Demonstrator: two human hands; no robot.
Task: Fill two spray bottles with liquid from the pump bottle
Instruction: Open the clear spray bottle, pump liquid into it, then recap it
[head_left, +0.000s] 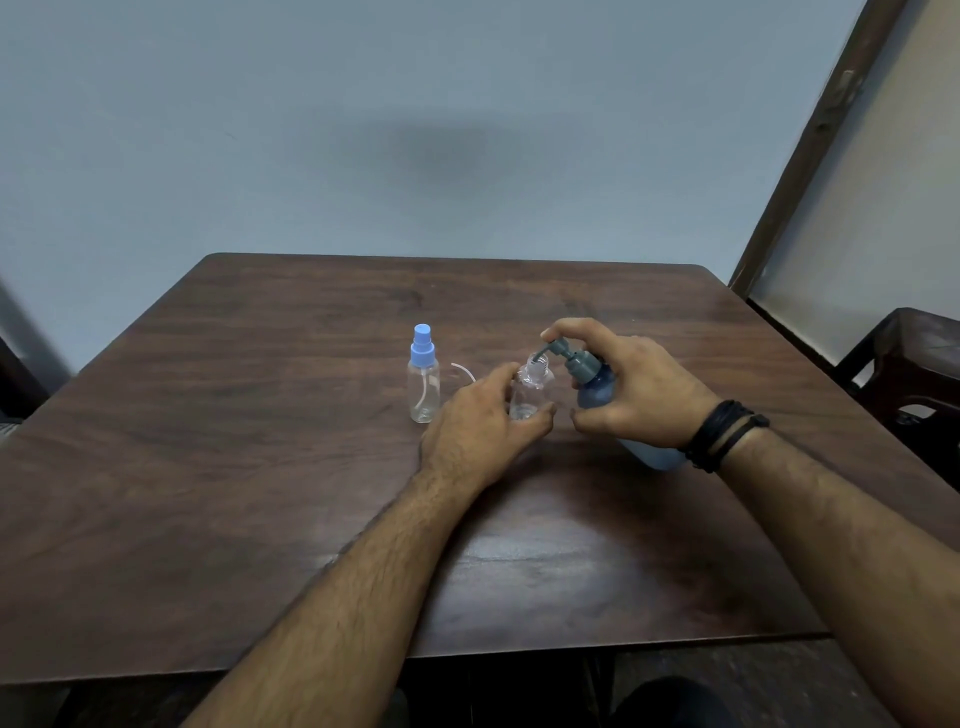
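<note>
At a dark wood-grain table (260, 467) with rounded corners, a person's left hand (478, 421) wraps around a small clear plastic spray bottle (527, 395), uncapped and upright near the table's middle. The right hand (634, 384), black cords at the wrist (722, 434), grasps a blue pump bottle (597, 395) tilted toward it, a fingertip on the grey pump head (563, 353), whose curved spout meets the open neck. Just left stands a second clear spray bottle (423, 384) with a pale blue cap. A thin white tube (462, 370) lies between them. Behind is a smooth blue-grey wall (363, 130).
</note>
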